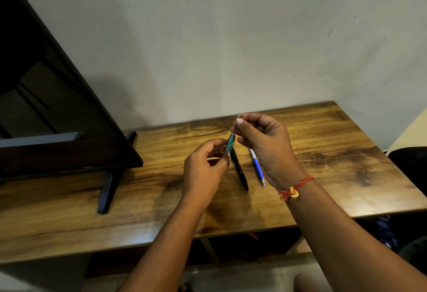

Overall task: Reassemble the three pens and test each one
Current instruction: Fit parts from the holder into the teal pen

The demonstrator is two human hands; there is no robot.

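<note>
Item 1: slim teal-green plastic pen barrel (230, 143), raised above the wooden table (323, 153), tilted with its open end up and away. Pinched at its lower part between thumb and fingertips of the left hand (204, 171).

Item 2: right hand (265, 143), fingers curled and thumb pressed to forefinger just above the barrel's open end; whether it pinches a small part is too fine to tell.

Item 3: black slender pen (240, 171), lying on the table under the hands, tip toward the near edge.

Item 4: blue-and-white pen (257, 167), lying just right of the black one, roughly parallel, tip near.

Item 5: dark flat screen on splayed feet (69, 130), far left.

Handling, judged: barrel light, stiff, smooth and liable to roll or slip; best pinched mid-length, open end left free. Small inner parts would drop easily.
</note>
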